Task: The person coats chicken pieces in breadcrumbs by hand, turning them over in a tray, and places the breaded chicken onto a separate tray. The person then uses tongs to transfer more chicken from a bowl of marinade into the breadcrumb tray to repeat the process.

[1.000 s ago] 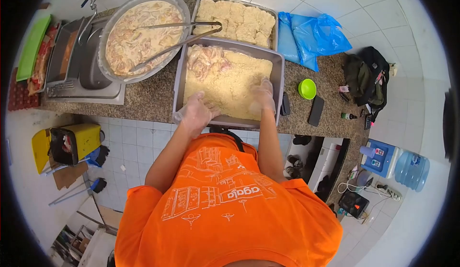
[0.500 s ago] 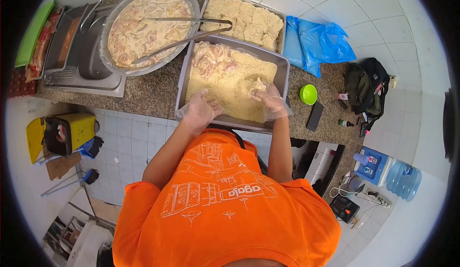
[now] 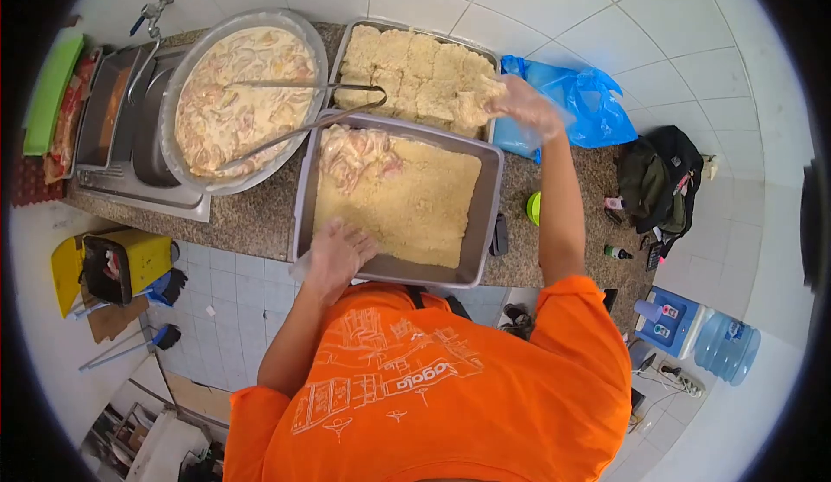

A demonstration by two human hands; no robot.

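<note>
My right hand, in a clear plastic glove, reaches to the right end of the back tray. Its fingers are closed on a breaded piece of meat, against the other crumb-coated pieces in that tray. My left hand, gloved too, lies with fingers apart at the front left of the grey tub, over the breadcrumbs. Raw battered meat sits in the tub's back left corner.
A large bowl of meat in batter stands left, with metal tongs across its rim. Blue plastic bags lie behind my right arm. A green bowl and dark phone are right of the tub. The sink is far left.
My right hand has lifted a crumb-coated piece out of the tub and carried it up to the back tray. My left hand stays at the tub's front left. The view has shifted.
</note>
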